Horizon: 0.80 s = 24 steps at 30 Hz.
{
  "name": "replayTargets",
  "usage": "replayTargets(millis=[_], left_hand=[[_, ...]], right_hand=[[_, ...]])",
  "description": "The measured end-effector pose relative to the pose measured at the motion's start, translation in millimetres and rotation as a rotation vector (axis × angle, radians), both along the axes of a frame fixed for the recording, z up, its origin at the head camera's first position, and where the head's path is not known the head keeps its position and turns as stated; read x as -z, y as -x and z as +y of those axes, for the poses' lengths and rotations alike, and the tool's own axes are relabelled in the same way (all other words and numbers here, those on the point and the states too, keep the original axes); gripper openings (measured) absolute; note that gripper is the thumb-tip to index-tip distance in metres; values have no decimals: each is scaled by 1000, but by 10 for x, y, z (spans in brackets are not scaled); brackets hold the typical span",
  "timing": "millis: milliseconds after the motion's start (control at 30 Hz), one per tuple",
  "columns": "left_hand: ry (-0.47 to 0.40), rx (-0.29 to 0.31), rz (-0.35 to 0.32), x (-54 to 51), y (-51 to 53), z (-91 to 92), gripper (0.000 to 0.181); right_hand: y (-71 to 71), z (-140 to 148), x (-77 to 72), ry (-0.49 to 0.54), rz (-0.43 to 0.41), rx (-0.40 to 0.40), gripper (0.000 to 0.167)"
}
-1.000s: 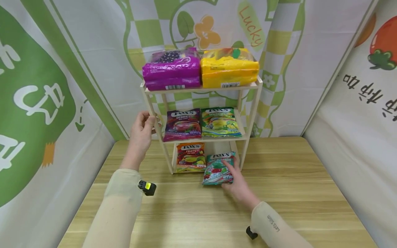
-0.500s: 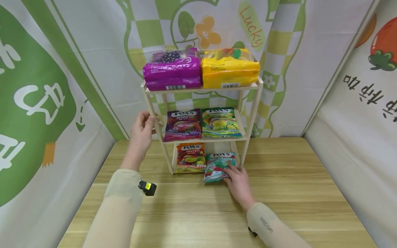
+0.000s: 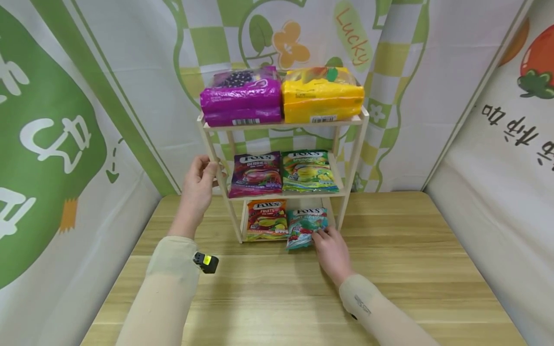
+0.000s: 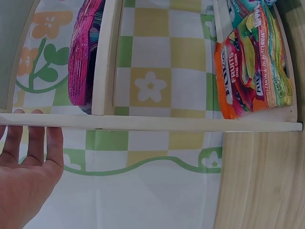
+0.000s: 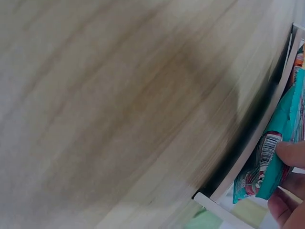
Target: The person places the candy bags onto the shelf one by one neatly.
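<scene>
My left hand (image 3: pixel 196 192) grips the left front post (image 4: pixel 190 124) of a small wooden shelf rack (image 3: pixel 352 158), its fingers partly hidden behind the wood. A teal bag of Fox's candy (image 3: pixel 302 230) lies on the right of the bottom shelf, its lower edge jutting out in front. My right hand (image 3: pixel 333 253) pinches this bag at its lower right corner, thumb and fingers on either side in the right wrist view. Beside it, on the left of that shelf, lies an orange Fox's Fruits bag (image 3: pixel 266 218).
Purple Berries (image 3: pixel 255 174) and green Spring Tea bags (image 3: pixel 309 170) lie on the middle shelf. Larger purple (image 3: pixel 240 101) and yellow packs (image 3: pixel 322 98) fill the top. The rack stands on a wooden table (image 3: pixel 259 298), with a printed curtain (image 3: pixel 398 158) behind.
The right hand has drawn back from over the teal bag to its lower right corner. The bag has moved farther back onto the bottom shelf. The left hand stays on the post.
</scene>
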<state>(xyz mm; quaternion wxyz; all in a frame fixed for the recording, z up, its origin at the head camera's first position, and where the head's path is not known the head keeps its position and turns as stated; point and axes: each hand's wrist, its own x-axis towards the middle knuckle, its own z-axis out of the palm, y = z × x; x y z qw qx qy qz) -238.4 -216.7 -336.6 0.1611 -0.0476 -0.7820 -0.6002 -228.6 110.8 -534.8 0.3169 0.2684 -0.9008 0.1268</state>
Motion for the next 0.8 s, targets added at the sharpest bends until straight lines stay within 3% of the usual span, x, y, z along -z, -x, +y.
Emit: replayTargets(millis=[167, 367, 800], left_hand=[[-4, 2, 2, -6, 0, 4, 44], [9, -4, -12, -8, -13, 7, 45], [25, -13, -1, 0, -3, 4, 45]], right_hand=[[31, -4, 8, -73, -16, 5, 23], [79, -31, 24, -78, 7, 5, 21], [168, -74, -32, -102, -98, 65, 24]])
